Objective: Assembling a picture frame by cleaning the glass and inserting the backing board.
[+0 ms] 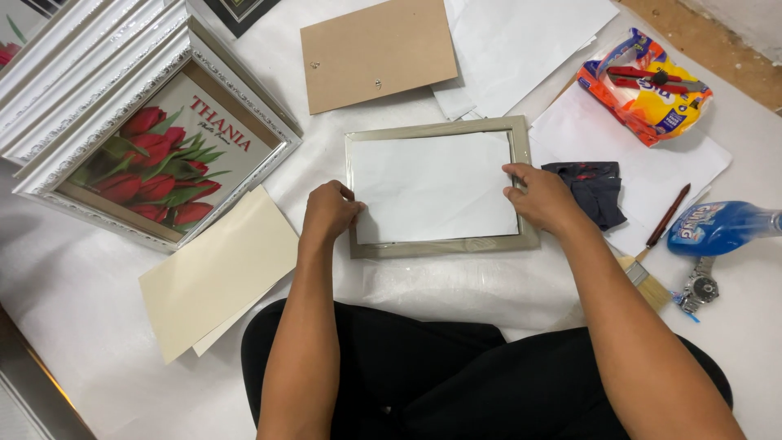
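Head view puts the silver picture frame (444, 244) flat on the white sheet between your two hands, a white paper (432, 187) lying inside it. Your left hand (330, 210) curls its fingers onto the frame's left edge; your right hand (542, 198) presses closed fingers on its right edge. Around you: one brown backing board (375, 53), one cream card (216, 269), one paintbrush (652, 269), one blue bottle (721, 226), one wristwatch (699, 289).

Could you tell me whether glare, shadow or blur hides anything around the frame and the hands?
Head view: even, soft light, sharp focus; left hand and right hand cast faint shadows on the silver picture frame; the white sheet shows no glare.
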